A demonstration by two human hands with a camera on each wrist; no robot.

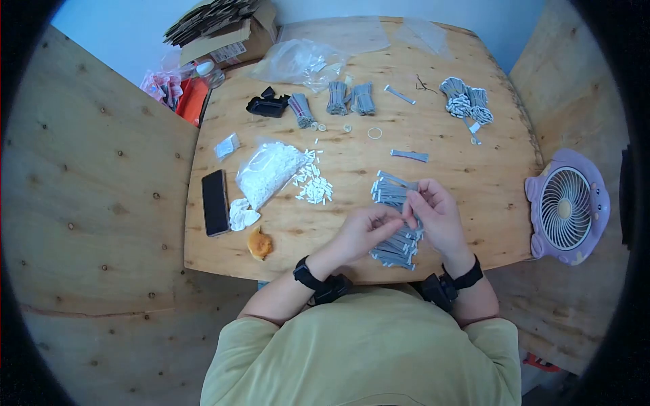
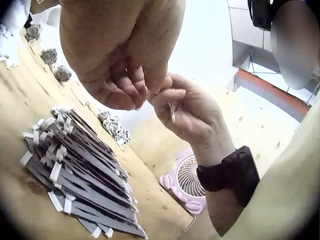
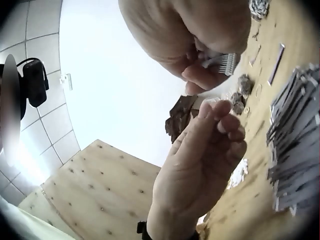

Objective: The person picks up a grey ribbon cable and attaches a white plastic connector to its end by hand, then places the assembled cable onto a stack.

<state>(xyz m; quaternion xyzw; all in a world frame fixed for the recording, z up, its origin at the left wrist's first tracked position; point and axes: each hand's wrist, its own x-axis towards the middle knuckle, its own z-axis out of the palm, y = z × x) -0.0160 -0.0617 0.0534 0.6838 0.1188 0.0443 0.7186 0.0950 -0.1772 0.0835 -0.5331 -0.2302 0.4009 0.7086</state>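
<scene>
In the right wrist view my right hand grips a short grey ribbon cable, whose comb-like end sticks out past the curled fingers. My left hand faces it, thumb and fingertips bent together close to the right fingertips. I cannot tell whether anything small is pinched in the left fingers. Both hands, seen from the head as left hand and right hand, are raised over a pile of grey ribbon cables with white ends. That pile lies near the table's front edge, partly covered by the hands.
Loose white pieces lie beside a clear bag full of white pieces. A phone and a bitten bun are at left. Bundled cables stand farther back, single cables nearer. A purple fan is at right.
</scene>
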